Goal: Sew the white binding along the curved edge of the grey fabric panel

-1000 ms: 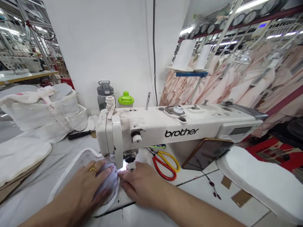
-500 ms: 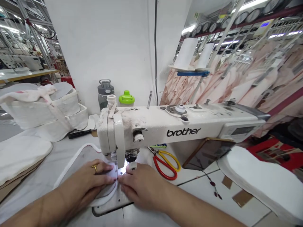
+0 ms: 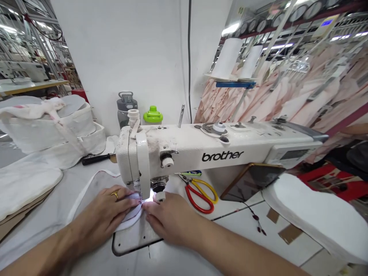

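A white Brother sewing machine [image 3: 201, 149] stands across the table, its needle lit by a small lamp. A grey fabric piece with a white bound edge [image 3: 92, 188] lies under the presser foot. My left hand [image 3: 107, 214], with a gold ring, lies flat on the fabric left of the needle and presses it down. My right hand [image 3: 169, 220] rests on the machine bed right of the needle, fingertips pinching the fabric's white edge at the foot. The two hands' fingertips almost meet.
Red and yellow scissors [image 3: 201, 195] lie behind my right hand, next to a phone [image 3: 250, 186]. White padded pieces lie at the right [image 3: 313, 218] and left [image 3: 25, 188]. Two bottles [image 3: 126, 107] and thread cones [image 3: 227, 57] stand at the back.
The fabric has fed back under the foot, and less of it shows before the needle. Both hands have shifted slightly away from me, and the bare metal bed plate now shows in front.
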Tool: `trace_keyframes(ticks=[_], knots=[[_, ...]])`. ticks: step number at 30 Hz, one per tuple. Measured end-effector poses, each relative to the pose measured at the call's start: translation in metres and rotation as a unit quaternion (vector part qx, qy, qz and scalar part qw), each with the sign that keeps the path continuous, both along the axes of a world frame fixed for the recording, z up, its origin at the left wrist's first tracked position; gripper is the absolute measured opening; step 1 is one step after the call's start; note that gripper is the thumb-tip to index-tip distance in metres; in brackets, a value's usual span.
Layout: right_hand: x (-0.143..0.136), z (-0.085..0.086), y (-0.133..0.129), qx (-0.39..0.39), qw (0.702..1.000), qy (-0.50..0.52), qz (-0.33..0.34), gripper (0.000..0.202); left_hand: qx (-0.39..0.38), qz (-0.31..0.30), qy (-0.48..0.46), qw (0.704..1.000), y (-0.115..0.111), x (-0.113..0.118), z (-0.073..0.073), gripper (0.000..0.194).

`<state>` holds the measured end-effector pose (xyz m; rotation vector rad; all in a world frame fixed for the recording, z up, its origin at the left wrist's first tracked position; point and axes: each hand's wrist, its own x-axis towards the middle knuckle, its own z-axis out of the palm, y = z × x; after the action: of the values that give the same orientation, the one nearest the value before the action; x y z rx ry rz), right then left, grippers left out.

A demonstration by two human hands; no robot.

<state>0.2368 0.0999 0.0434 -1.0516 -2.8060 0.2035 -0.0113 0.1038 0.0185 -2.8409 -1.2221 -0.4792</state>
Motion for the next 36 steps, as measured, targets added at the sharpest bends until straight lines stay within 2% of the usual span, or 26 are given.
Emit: trace_keyframes(ticks=[7,10,16,22,30,36], knots=[[-0.001,-0.001,-0.001,0.012,1.0,-0.006,-0.006,0.025,0.024,0.051,-0.005,0.998,-0.004,0.008,-0.009,0.038],[-0.001,-0.004,-0.002,0.023,1.0,-0.005,0.006,0.028,0.028,0.063,-0.004,0.998,-0.006,0.008,-0.008,0.037],[-0.002,-0.005,-0.004,0.016,0.999,-0.025,0.022,0.031,0.012,0.012,0.001,1.0,0.0,-0.007,0.0,0.046],[-0.004,-0.012,-0.004,0.027,0.999,-0.011,0.014,0.036,0.022,0.028,0.029,0.999,0.003,-0.012,-0.009,0.043],[-0.003,-0.006,-0.002,0.006,1.0,0.002,-0.017,0.031,0.002,0.058,0.077,0.995,-0.011,0.005,0.011,0.039],[-0.001,0.001,-0.004,0.009,1.0,-0.018,0.02,0.031,0.029,0.047,0.086,0.995,-0.008,0.007,0.012,0.038]])
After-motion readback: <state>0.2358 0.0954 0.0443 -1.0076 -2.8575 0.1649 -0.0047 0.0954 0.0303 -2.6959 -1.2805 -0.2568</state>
